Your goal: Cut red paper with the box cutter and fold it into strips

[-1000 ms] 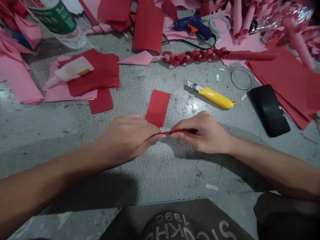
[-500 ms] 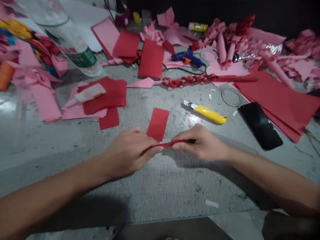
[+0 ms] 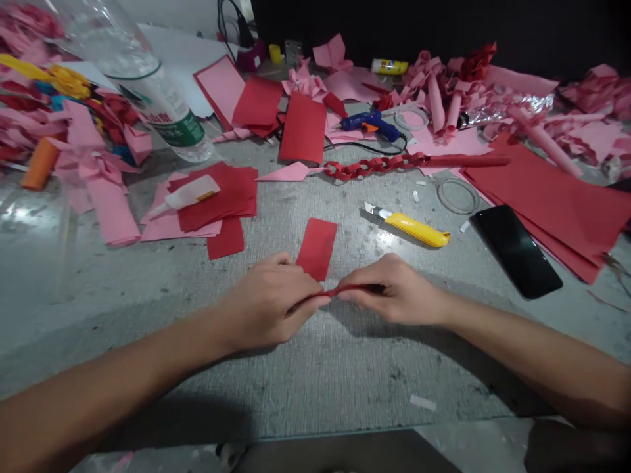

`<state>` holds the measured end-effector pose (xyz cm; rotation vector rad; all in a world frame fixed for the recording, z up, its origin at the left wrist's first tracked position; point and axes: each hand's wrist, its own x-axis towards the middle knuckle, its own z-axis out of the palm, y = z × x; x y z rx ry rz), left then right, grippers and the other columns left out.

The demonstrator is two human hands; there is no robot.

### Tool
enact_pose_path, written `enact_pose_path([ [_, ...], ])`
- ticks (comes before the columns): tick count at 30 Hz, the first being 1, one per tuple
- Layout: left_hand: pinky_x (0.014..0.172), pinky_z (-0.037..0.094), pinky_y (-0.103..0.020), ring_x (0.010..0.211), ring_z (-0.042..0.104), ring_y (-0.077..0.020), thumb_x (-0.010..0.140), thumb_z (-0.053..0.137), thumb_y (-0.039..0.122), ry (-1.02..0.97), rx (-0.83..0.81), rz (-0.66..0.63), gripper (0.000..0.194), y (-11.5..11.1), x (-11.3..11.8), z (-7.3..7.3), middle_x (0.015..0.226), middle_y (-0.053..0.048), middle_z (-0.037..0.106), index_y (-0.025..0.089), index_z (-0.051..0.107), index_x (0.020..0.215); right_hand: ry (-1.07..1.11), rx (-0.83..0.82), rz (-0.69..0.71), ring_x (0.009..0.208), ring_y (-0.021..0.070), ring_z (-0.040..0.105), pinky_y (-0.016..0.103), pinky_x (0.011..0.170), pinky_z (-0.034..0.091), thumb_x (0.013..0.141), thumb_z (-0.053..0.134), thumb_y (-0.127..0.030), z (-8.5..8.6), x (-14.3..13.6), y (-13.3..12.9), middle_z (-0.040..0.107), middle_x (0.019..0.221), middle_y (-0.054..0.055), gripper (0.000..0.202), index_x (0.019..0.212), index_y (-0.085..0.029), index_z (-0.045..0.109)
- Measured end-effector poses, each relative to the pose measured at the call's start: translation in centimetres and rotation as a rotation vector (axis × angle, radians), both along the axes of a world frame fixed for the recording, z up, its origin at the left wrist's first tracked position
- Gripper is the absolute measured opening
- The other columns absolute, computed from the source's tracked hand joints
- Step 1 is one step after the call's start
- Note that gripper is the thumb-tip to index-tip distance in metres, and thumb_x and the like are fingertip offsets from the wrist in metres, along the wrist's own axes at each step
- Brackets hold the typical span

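Observation:
Between my two hands a thin red paper strip (image 3: 333, 292) is held edge-on above the table. My left hand (image 3: 279, 299) pinches its left end between thumb and fingers. The right end is pinched by my right hand (image 3: 394, 289), and the fingertips of both hands nearly meet. Just behind them a small red paper rectangle (image 3: 318, 248) lies flat. A yellow utility knife (image 3: 417, 228) with its blade out rests beyond my right hand. Farther back lies a red paper chain (image 3: 377, 165).
A black phone (image 3: 516, 251) and red sheets (image 3: 547, 197) lie at the right. Red cards (image 3: 221, 197) with a glue tube (image 3: 192, 196) are at the left, near a plastic bottle (image 3: 172, 118). A blue glue gun (image 3: 369, 123) and pink paper scraps line the back.
The view has shifted slightly, so the table things appear a little lower and farther right. Both hands keep their grip on the red strip, their fingertips now slightly closer together.

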<state>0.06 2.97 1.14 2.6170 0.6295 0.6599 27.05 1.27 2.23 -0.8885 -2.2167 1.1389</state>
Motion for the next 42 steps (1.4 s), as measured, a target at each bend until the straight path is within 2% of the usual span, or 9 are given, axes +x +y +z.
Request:
enact_pose_path([
  [12, 0.079, 0.042, -0.035, 0.067, 0.058, -0.015, 0.111, 0.053, 0.021, 0.014, 0.095, -0.038, 0.021, -0.3, 0.4, 0.1, 0.077, 0.002, 0.071, 0.019, 0.069, 0.097, -0.048, 0.152, 0.02, 0.063, 0.01, 0.054, 0.025, 0.063, 0.04, 0.113, 0.058, -0.029, -0.6, -0.4, -0.9, 0.072, 0.077, 0.001, 0.027, 0.105, -0.016, 0.081],
  [17, 0.078, 0.044, -0.034, 0.065, 0.057, -0.0146, 0.109, 0.054, 0.02, 0.004, 0.058, -0.03, 0.021, -0.4, 0.4, 0.3, 0.074, 0.002, 0.069, 0.019, 0.069, 0.095, 0.019, 0.175, 0.006, 0.059, 0.0094, 0.052, 0.025, 0.061, 0.04, 0.113, 0.06, -0.03, -0.6, -0.1, -0.6, 0.068, 0.069, -0.001, 0.028, 0.099, -0.016, 0.081],
  [22, 0.077, 0.046, -0.032, 0.066, 0.06, -0.0133, 0.109, 0.06, 0.022, -0.061, -0.071, 0.04, 0.018, 0.0, 0.0, 0.5, 0.076, 0.004, 0.073, 0.021, 0.069, 0.094, 0.107, 0.05, -0.125, 0.052, 0.0077, 0.039, 0.024, 0.052, 0.036, 0.108, 0.069, -0.034, -0.1, 0.3, 0.0, 0.058, 0.06, -0.005, 0.028, 0.09, -0.016, 0.081],
  [27, 0.068, 0.043, -0.031, 0.061, 0.053, -0.0129, 0.109, 0.061, 0.025, -0.068, -0.137, 0.111, 0.03, 0.2, -0.2, 1.4, 0.063, 0.005, 0.062, 0.022, 0.064, 0.079, 0.172, -0.194, -0.18, 0.05, 0.0076, 0.045, 0.023, 0.048, 0.036, 0.105, 0.072, -0.035, 0.2, 0.4, 0.3, 0.059, 0.057, -0.004, 0.033, 0.08, -0.015, 0.078],
  [31, 0.066, 0.043, -0.03, 0.063, 0.056, -0.0128, 0.109, 0.061, 0.027, -0.096, -0.243, 0.181, 0.035, 0.0, -0.5, 2.0, 0.063, 0.005, 0.064, 0.022, 0.065, 0.074, 0.228, -0.351, -0.206, 0.044, 0.0072, 0.047, 0.023, 0.043, 0.035, 0.103, 0.076, -0.04, -0.1, 0.7, 0.6, 0.06, 0.054, -0.004, 0.041, 0.069, -0.016, 0.071],
  [35, 0.063, 0.044, -0.029, 0.059, 0.056, -0.0118, 0.108, 0.061, 0.028, -0.102, -0.325, 0.217, 0.038, 0.1, -0.6, 2.1, 0.062, 0.004, 0.065, 0.021, 0.066, 0.071, 0.254, -0.409, -0.221, 0.042, 0.0073, 0.049, 0.023, 0.042, 0.036, 0.1, 0.079, -0.041, -0.3, 0.9, 0.8, 0.063, 0.054, -0.003, 0.041, 0.069, -0.016, 0.071],
  [38, 0.063, 0.046, -0.029, 0.06, 0.058, -0.012, 0.109, 0.061, 0.029, -0.103, -0.29, 0.223, 0.038, 0.1, -0.6, 2.1, 0.062, 0.004, 0.066, 0.021, 0.066, 0.072, 0.268, -0.395, -0.228, 0.045, 0.0082, 0.053, 0.023, 0.046, 0.04, 0.099, 0.08, -0.041, -0.2, 0.8, 0.9, 0.066, 0.057, -0.001, 0.04, 0.07, -0.016, 0.072],
  [42, 0.065, 0.047, -0.031, 0.062, 0.061, -0.0129, 0.109, 0.061, 0.028, -0.108, -0.22, 0.202, 0.032, 0.2, -0.6, 1.7, 0.066, 0.003, 0.07, 0.022, 0.069, 0.079, 0.303, -0.395, -0.242, 0.057, 0.0123, 0.065, 0.025, 0.055, 0.052, 0.094, 0.085, -0.04, 0.1, 0.3, 0.9, 0.076, 0.07, 0.003, 0.026, 0.087, -0.016, 0.082],
])
